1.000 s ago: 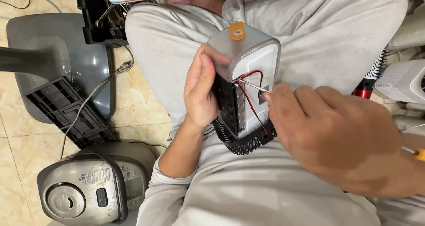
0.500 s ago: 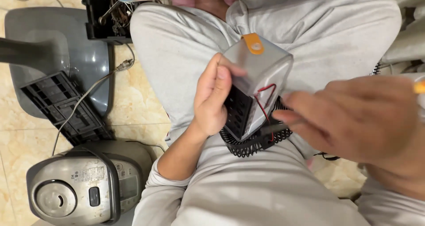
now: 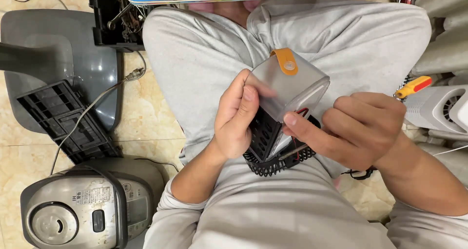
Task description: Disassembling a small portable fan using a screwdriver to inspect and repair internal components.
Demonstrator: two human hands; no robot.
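Over the lap, the small grey fan housing [image 3: 287,90] with its black grille [image 3: 273,156] stands tilted, long axis running up-right, gripped along its left edge by the left hand [image 3: 236,119] while the right hand [image 3: 360,129] pinches its lower right side.

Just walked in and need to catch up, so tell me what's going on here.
A person sitting on the floor holds a small grey appliance with an orange tab over their lap. The left hand grips its side, and the right hand pinches its lower edge by the black grille, where red wires show. A rice cooker sits on the floor beside them.
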